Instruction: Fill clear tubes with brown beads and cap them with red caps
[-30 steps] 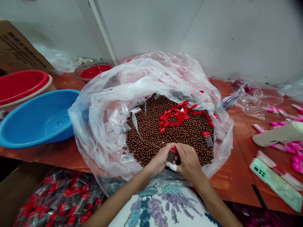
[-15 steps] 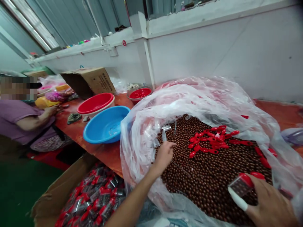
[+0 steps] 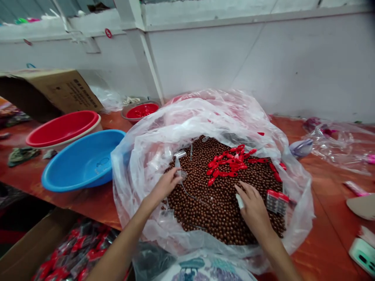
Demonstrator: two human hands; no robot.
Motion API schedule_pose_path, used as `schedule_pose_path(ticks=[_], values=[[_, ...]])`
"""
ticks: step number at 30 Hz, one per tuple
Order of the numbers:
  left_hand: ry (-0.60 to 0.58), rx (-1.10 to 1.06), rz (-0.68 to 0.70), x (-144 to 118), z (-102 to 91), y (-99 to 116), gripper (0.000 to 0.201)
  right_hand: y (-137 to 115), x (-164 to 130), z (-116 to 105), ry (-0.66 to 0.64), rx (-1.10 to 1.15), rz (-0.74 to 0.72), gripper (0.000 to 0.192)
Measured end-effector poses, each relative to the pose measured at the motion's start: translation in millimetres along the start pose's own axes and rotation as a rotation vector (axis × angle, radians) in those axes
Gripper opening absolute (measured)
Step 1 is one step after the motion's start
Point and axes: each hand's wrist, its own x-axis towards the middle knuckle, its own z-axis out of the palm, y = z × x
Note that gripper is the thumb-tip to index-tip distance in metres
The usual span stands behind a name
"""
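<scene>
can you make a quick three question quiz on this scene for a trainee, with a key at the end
1. Multiple choice: what lies directly beneath the fingers of the right hand?
a) a cardboard box
b) brown balls
c) a red basin

2. True or false: the blue basin stands nearer to the left hand than to the right hand.

3. Fill the gap: on the right side inside the plastic bag, ___ red-capped containers lie side by side.

Key:
1. b
2. True
3. two
</scene>
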Motion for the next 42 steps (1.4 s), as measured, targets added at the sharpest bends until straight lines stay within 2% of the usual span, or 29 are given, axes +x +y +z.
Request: schedule_pose_path(ticks=[2, 4, 9, 13, 15, 18, 20, 23, 26, 30, 35, 38, 42], values=[[-0.108, -0.131, -0.018, -7, 16.2, 15, 0.034, 1, 20, 5, -0.028, 0.012, -0.024, 0.063], [-0.188, -0.144, -0.005, -12, 33.2, 29, 0.029, 3, 40, 9, -0.033, 0.007, -0.046, 0.063], [-0.257, -0.075, 0.023, -9, 67.1, 50, 0.028, 8, 67, 13, -0.069, -0.044, -0.021, 0.051], [-0.302, -0.147, -0.020, 0, 89.9, 59, 0.028, 10, 60, 6, -0.070, -0.025, 0.016, 0.032], [-0.310, -0.204, -0.043, 5, 101.3, 64, 0.028, 11, 49, 0, -0.043, 0.058, 0.077, 0.025], [-0.299, -0.280, -0.041, 12, 116.2, 74, 0.028, 11, 28, -9, 0.028, 0.293, 0.301, 0.022], [-0.295, -0.322, -0.021, 16, 123.8, 81, 0.027, 8, 13, -12, 0.075, 0.490, 0.489, 0.027], [-0.291, -0.377, 0.000, 22, 132.2, 89, 0.026, 2, -6, -17, 0.143, 0.810, 0.738, 0.043], [-0.279, -0.402, -0.013, 26, 139.2, 93, 0.027, -5, -18, -23, 0.175, 1.058, 0.866, 0.050], [-0.316, -0.534, -0.059, 29, 146.5, 91, 0.029, -7, -26, -29, 0.201, 1.209, 0.890, 0.042], [-0.368, -0.833, -0.190, 28, 151.0, 93, 0.031, -3, -32, -23, 0.278, 1.422, 0.934, 0.025], [-0.384, -0.980, -0.274, 26, 151.1, 95, 0.036, 0, -34, -19, 0.299, 1.537, 0.966, 0.023], [-0.409, -1.095, -0.354, 23, 147.7, 97, 0.042, 0, -33, -17, 0.289, 1.524, 1.007, 0.029]])
